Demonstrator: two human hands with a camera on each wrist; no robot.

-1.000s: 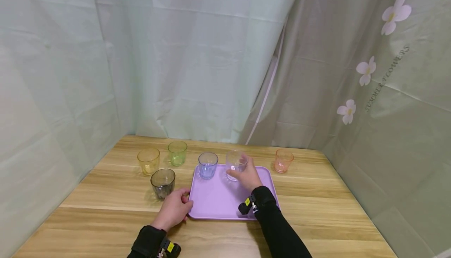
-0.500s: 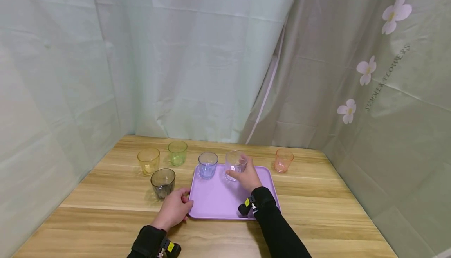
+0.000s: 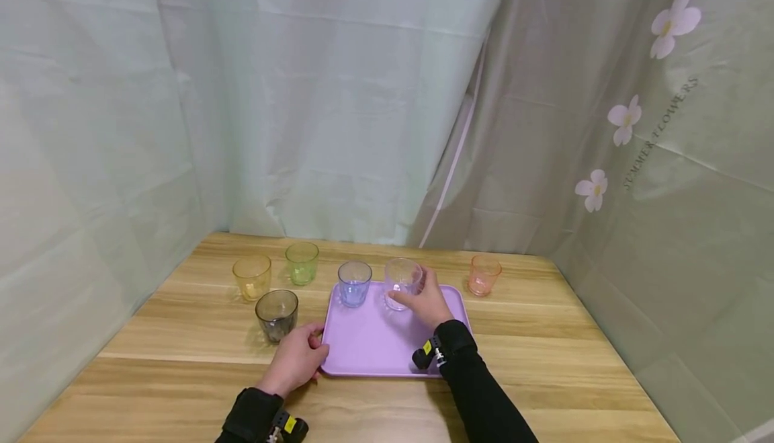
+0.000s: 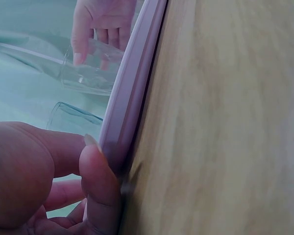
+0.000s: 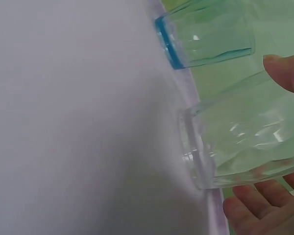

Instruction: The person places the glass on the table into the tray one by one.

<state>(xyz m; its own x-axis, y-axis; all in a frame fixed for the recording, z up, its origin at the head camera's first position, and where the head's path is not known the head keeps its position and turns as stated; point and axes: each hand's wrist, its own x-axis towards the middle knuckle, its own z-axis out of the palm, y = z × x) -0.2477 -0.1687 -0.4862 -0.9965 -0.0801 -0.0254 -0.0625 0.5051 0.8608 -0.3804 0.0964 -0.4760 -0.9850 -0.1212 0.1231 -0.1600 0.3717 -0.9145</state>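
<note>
A clear glass (image 3: 400, 282) stands upright at the back of the purple tray (image 3: 375, 349), to the right of a blue glass (image 3: 353, 285). Around the clear glass is my right hand (image 3: 426, 300), thumb at its near side and fingers at its right. In the right wrist view, the thumb (image 5: 286, 73) and loosely spread fingers (image 5: 255, 200) flank the clear glass (image 5: 245, 137). My left hand (image 3: 294, 359) holds the tray's left edge near the front corner. The left wrist view has its thumb (image 4: 99, 181) against the tray rim (image 4: 130, 88).
Left of the tray, a grey glass (image 3: 277, 318) stands close to my left hand. A yellow glass (image 3: 252, 278) and a green glass (image 3: 302, 265) are farther back. An orange glass (image 3: 484, 276) stands right of the tray on the wooden table (image 3: 544, 362). Curtains (image 3: 338, 127) hang behind.
The fingers of my right hand, seen through the clear glass before, have shifted outward to its right side. The glass stays in place on the tray. My left hand keeps its place.
</note>
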